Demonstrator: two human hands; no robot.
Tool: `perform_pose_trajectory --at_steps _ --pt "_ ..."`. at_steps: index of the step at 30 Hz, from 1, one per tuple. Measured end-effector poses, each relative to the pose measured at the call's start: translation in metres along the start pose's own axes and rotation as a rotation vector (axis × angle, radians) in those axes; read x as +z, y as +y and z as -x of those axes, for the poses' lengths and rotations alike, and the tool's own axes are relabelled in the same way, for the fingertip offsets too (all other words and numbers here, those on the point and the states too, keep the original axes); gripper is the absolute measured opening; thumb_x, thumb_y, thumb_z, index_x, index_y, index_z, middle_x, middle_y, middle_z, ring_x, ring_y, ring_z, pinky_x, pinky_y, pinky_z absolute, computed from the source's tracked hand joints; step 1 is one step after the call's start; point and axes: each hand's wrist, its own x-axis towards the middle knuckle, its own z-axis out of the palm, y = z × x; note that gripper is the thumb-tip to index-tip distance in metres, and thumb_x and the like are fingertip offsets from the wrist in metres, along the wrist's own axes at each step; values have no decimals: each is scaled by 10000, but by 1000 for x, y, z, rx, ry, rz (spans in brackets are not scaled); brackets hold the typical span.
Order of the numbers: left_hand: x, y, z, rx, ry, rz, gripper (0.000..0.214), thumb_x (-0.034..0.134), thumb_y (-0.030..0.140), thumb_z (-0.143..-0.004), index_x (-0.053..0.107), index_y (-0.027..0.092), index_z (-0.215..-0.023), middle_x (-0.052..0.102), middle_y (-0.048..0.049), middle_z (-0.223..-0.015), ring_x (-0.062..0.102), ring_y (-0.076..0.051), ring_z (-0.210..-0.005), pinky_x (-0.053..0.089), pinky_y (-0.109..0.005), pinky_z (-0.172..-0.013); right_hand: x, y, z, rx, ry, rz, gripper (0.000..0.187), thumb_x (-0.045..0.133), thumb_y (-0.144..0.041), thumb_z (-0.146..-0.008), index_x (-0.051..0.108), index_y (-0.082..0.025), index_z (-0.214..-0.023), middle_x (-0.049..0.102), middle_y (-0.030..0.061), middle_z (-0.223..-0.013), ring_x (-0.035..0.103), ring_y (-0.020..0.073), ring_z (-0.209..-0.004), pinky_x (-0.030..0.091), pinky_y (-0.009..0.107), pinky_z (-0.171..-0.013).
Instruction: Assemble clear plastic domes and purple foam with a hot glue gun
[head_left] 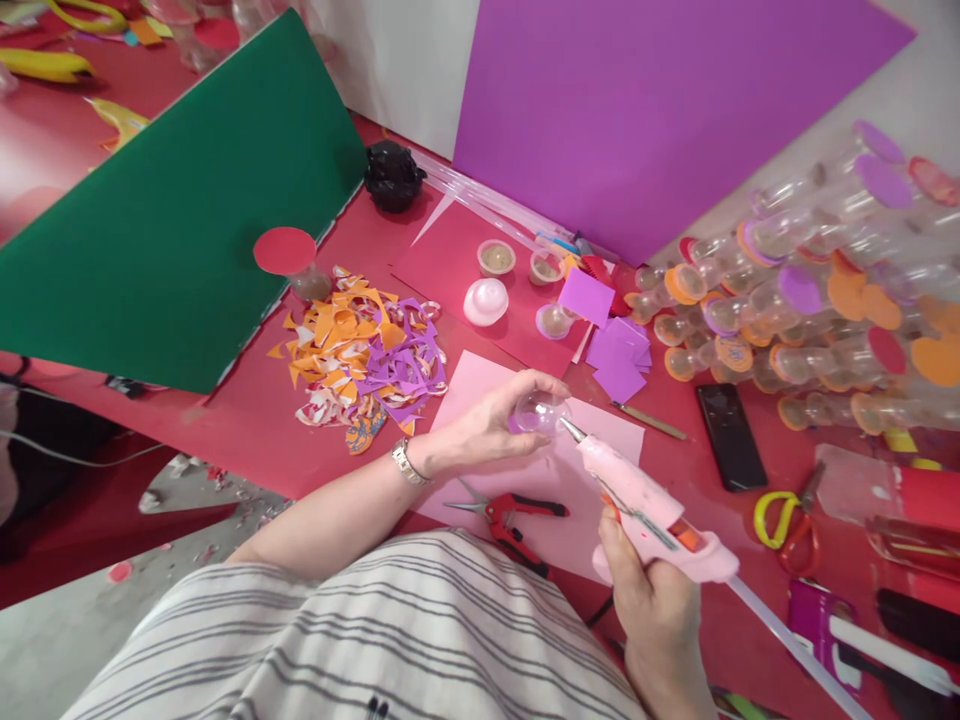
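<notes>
Between the thumb and fingers of my left hand (499,425) is a clear plastic cup (541,412) with a purple patch showing at its side. My right hand (651,590) grips a pink glue gun (637,490) with a long glue stick trailing from its back. The gun's metal nozzle points left, right at the cup's rim; whether it touches I cannot tell. Below my hands, a pink sheet (592,535) lies on the red table, with red-handled pruning shears (504,510) on it.
A heap of orange and purple paper scraps (367,345) lies left, before a green board (195,220). Purple squares (619,350) and small filled cups (496,258) sit ahead. Stacked clear cups with coloured discs (795,300), a phone (731,437) and scissors (787,520) are right.
</notes>
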Motion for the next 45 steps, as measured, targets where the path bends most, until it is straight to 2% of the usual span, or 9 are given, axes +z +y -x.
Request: perform_pose_trajectory --at_steps 4,9,12,22,26,31,35,41,45 --pt "0 -1 -1 2 22 -5 413 705 289 -858 530 211 -1224 574 -101 -1237 584 -216 -1142 470 -358 -1014 2 3 6 6 7 37 470 599 -448 -977 654 -181 -594 655 37 -490 545 129 -352 445 235 -356" --pt "2 -1 -2 -35 57 -10 432 720 305 -845 535 207 -1222 588 -101 -1219 599 -215 -1109 486 -354 -977 3 8 14 -84 13 54 369 602 -333 -991 698 -171 -674 703 35 -580 579 122 -404 470 230 -416" --pt "1 1 -2 -55 79 -33 446 736 316 -835 541 203 -1219 604 -99 -1194 607 -214 -1093 491 -351 -972 2 8 12 -68 -16 34 347 604 -338 -990 711 -167 -707 709 36 -594 562 120 -390 458 234 -399" --pt "2 8 -2 -101 86 59 439 745 348 -841 520 200 -1187 611 -89 -1151 621 -203 -1057 500 -355 -958 2 7 10 -49 3 65 529 574 -416 -1002 616 -190 -526 629 22 -450 540 117 -334 447 214 -355" --pt "2 6 -2 -100 85 109 437 748 336 -842 517 202 -1188 607 -91 -1171 625 -197 -1064 503 -342 -948 2 13 16 -53 10 44 450 605 -376 -985 655 -184 -581 682 34 -520 582 127 -377 480 220 -396" --pt "3 4 -1 -110 91 161 450 771 325 -826 529 213 -1187 601 -96 -1212 621 -208 -1088 505 -353 -941 2 13 17 -32 7 2 370 678 -319 -934 646 -175 -595 656 21 -511 552 124 -364 474 234 -392" --pt "3 3 0 -127 99 179 476 798 349 -810 543 213 -1189 607 -102 -1222 621 -227 -1116 503 -373 -960 2 9 11 -95 48 20 367 641 -280 -967 659 -171 -616 680 28 -540 606 134 -403 499 225 -425" --pt "3 4 -1 -138 99 177 495 818 345 -796 551 205 -1188 613 -102 -1221 625 -223 -1114 512 -371 -969 -2 4 0 -58 -5 52 450 567 -380 -1010 672 -173 -625 633 20 -477 519 119 -340 440 228 -371" --pt "3 2 0 -116 65 177 484 805 322 -799 550 209 -1194 607 -95 -1213 619 -211 -1105 510 -352 -950 -1 7 3 -12 38 60 469 591 -438 -984 640 -185 -592 614 25 -460 506 129 -343 416 245 -350"
